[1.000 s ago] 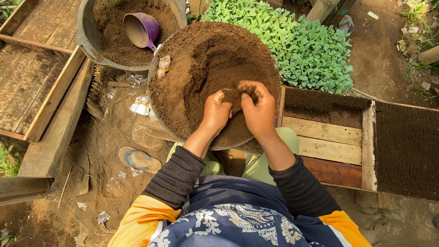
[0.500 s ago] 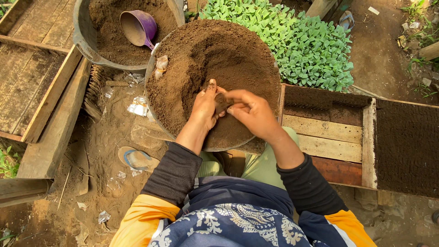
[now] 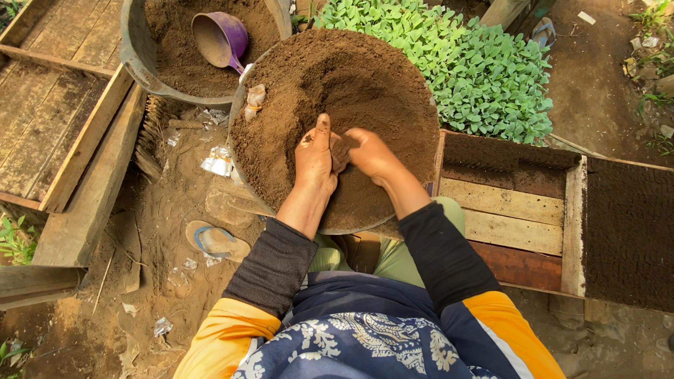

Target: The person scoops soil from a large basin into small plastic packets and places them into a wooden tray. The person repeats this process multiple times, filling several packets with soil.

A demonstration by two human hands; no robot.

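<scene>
A wide round basin [image 3: 247, 184] heaped with brown soil [image 3: 337, 77] sits right in front of me. My left hand [image 3: 313, 158] lies on the soil with fingers stretched forward, its inner edge against a small soil-filled bag [image 3: 341, 150]. My right hand [image 3: 370, 154] is curled around that little bag from the right, pressing it toward the left hand. Both hands are dusted with soil. A small clump of clear bags [image 3: 254, 98] lies on the soil near the basin's left rim.
A second tub of soil [image 3: 137, 67] with a purple scoop [image 3: 221, 38] stands at the far left. A bed of green seedlings [image 3: 484, 70] is behind right. Wooden trays [image 3: 512, 217] lie right and left; a sandal [image 3: 214, 241] is on the ground.
My right hand has swung in from the right and closed around the small bag. My left hand has flattened on the soil beside it. Both hands sit slightly farther forward.
</scene>
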